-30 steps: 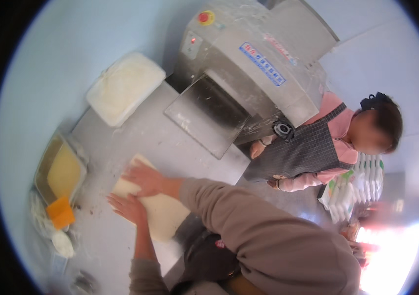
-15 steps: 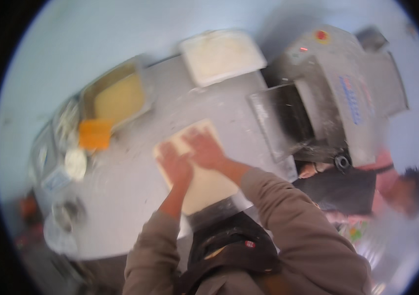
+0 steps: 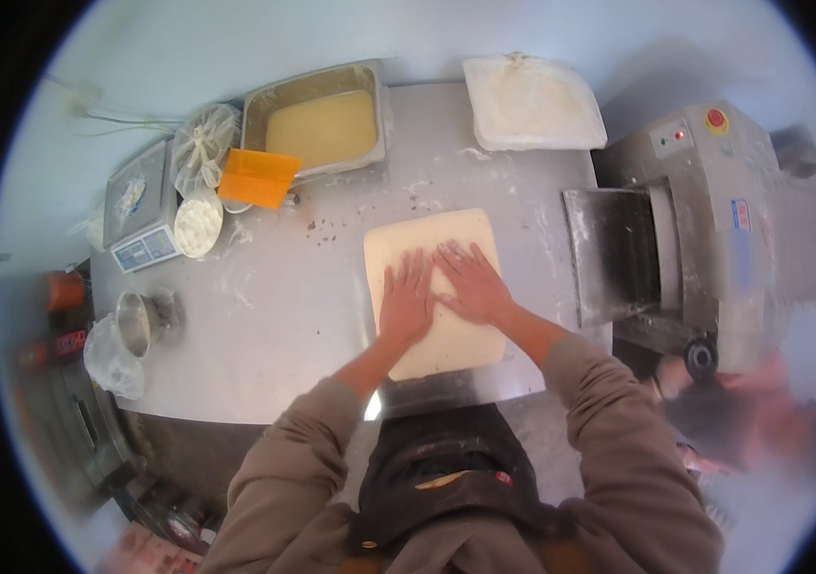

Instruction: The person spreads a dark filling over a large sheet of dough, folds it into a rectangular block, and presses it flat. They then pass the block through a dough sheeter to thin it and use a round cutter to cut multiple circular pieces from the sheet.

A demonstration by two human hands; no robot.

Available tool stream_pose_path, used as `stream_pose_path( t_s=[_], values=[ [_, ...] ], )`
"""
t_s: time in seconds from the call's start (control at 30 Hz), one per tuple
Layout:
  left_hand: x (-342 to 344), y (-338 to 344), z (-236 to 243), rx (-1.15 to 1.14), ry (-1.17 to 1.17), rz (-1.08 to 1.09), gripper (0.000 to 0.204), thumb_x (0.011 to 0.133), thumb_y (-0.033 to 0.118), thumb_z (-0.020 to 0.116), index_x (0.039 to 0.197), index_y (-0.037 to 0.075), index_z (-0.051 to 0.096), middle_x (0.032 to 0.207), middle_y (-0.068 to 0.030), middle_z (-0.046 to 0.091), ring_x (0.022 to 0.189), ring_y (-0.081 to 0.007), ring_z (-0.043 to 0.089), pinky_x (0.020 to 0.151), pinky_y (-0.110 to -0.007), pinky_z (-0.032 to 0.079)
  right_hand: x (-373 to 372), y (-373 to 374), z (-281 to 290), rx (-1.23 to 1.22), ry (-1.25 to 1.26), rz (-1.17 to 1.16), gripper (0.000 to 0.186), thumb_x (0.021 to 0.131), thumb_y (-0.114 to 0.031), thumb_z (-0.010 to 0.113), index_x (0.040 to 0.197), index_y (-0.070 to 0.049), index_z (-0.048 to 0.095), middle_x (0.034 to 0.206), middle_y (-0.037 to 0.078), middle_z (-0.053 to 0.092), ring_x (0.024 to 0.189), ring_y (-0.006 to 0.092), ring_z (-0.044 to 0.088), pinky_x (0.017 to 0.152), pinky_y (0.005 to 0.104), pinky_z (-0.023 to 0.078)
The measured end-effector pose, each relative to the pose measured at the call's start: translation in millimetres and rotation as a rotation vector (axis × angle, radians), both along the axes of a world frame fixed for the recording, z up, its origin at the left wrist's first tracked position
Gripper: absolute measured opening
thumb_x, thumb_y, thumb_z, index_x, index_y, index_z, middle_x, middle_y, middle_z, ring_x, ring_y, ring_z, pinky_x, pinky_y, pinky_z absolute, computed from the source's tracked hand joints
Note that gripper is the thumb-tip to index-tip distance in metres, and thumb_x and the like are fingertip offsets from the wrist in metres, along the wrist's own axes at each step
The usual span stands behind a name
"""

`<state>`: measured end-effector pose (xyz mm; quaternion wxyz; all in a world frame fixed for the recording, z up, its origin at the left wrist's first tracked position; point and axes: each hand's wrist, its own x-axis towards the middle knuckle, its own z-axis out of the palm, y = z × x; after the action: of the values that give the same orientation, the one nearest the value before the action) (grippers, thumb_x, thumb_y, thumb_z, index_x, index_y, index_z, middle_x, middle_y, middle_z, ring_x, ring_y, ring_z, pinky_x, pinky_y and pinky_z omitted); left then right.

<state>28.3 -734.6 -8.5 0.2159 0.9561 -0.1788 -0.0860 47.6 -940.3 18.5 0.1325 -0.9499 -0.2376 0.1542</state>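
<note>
A: Since both palms are on the dough sheet [image 3: 438, 340], what's the hand state?

B: Left hand [image 3: 408, 297] flat, fingers extended, slightly parted. Right hand [image 3: 473, 284] flat too, angled inward, fingertips near the left's. Neither grips anything; both rest on top of the dough.

A: Sheet position?

B: On the metal table [image 3: 283, 354], directly in front of the person, near the front edge. Pale rounded rectangle, lying flat.

A: Handling?

B: My read: soft, limp, fairly heavy. Probably stretches or tears if lifted by one corner. Looks matt, so slip risk seems low; stickiness, can't tell. Best hold: palms under left and right sides, load spread wide.

A: Surface?

B: Smooth grey, floury smears, dark crumbs left of the sheet. Along the back: metal pan [image 3: 382, 120] with a pale yellow mass [image 3: 322, 129], orange sheet-like piece [image 3: 259, 179] overlapping its front corner, white tub [image 3: 534, 103] further right. Left end: scale [image 3: 140, 215], container of white powder [image 3: 199, 228] just beside it, metal bowl [image 3: 137, 325] nearer the person.

A: Room?

B: Pale blue wall [image 3: 408, 38] behind. Steel machine [image 3: 738, 249] on the right, red button [image 3: 717, 120] on top. Co-worker [image 3: 762, 411] near it, too blurred for detail.
</note>
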Motion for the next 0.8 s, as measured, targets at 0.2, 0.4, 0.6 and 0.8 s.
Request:
stream_pose_path(
  t_s=[0.2, 0.4, 0.6, 0.8],
  values=[
    [-9, 8, 13, 0.025, -0.025, -0.174, 0.082, 0.103, 0.025, 0.058, 0.176, 0.006, 0.025, 0.182, -0.0173, 0.025, 0.169, -0.0408, 0.02, 0.136, -0.063, 0.012, -15, -6, 6, 0.128, -0.003, -0.027, 0.088, 0.107, -0.057, 0.058, 0.173, -0.006, 0.031, 0.179, 0.016, 0.033, 0.169, 0.032, 0.022, 0.139, 0.0539, 0.012],
    [-16, 17, 16, 0.02, 0.02, -0.389, 0.083, 0.102, 0.025, 0.059, 0.175, 0.004, 0.025, 0.182, -0.018, 0.027, 0.169, -0.0386, 0.021, 0.137, -0.061, 0.011, -33, -20, 3, 0.123, -0.135, 0.029, 0.095, 0.104, -0.061, 0.062, 0.172, -0.003, 0.032, 0.179, 0.017, 0.032, 0.169, 0.0323, 0.021, 0.139, 0.0526, 0.011],
    [-39, 20, 25, 0.111, 0.152, -0.553, 0.084, 0.102, 0.026, 0.06, 0.175, 0.007, 0.026, 0.181, -0.0163, 0.03, 0.169, -0.0365, 0.021, 0.137, -0.061, 0.01, -45, -33, 1, 0.155, -0.034, 0.075, 0.096, 0.101, -0.059, 0.066, 0.17, 0.0, 0.034, 0.178, 0.019, 0.033, 0.167, 0.0337, 0.025, 0.139, 0.0531, 0.011],
    [-59, 23, 18, 0.096, 0.036, -0.539, 0.091, 0.099, 0.041, 0.066, 0.177, 0.013, 0.026, 0.182, -0.0113, 0.031, 0.17, -0.0355, 0.021, 0.138, -0.061, 0.01, -63, -33, 0, 0.224, -0.06, 0.098, 0.101, 0.096, -0.059, 0.071, 0.17, 0.0, 0.035, 0.173, 0.021, 0.041, 0.165, 0.0348, 0.03, 0.138, 0.0537, 0.014]
  ],
)
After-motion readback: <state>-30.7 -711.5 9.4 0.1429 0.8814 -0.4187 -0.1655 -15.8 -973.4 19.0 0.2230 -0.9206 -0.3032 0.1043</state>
